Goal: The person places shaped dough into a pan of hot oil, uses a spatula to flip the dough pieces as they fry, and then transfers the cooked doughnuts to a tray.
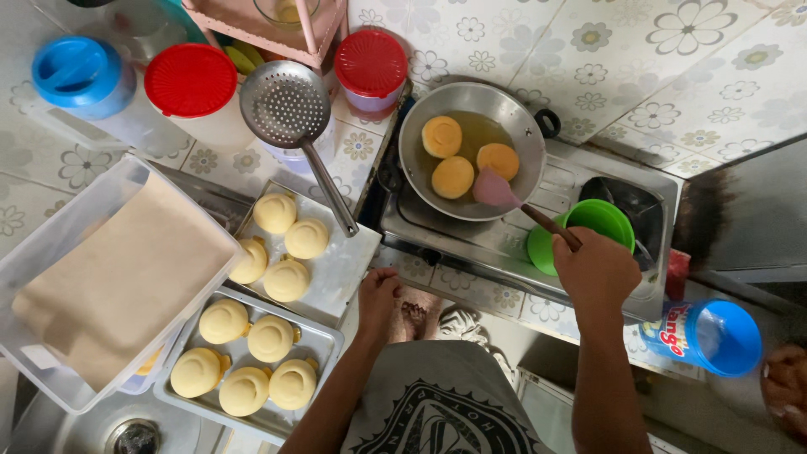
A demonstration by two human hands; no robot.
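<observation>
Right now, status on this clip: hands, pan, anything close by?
Right hand grips spatula, blade in pan beside three dough rounds in oil. Left hand rests on counter edge, empty. Green bowl right by the right hand.

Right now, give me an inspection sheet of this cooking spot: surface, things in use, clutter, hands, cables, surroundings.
Surface: flower-patterned tiled counter with a steel stove.
Things in use: pan of oil holding three golden dough rounds; pink spatula touching one.
Clutter: two trays of raw dough, slotted skimmer, lidded jars, paper-lined clear tub, green bowl.
Hands: right hand grips the spatula handle; left hand rests on the counter edge.
Cables: nothing seen.
Surroundings: sink drain at lower left.
</observation>
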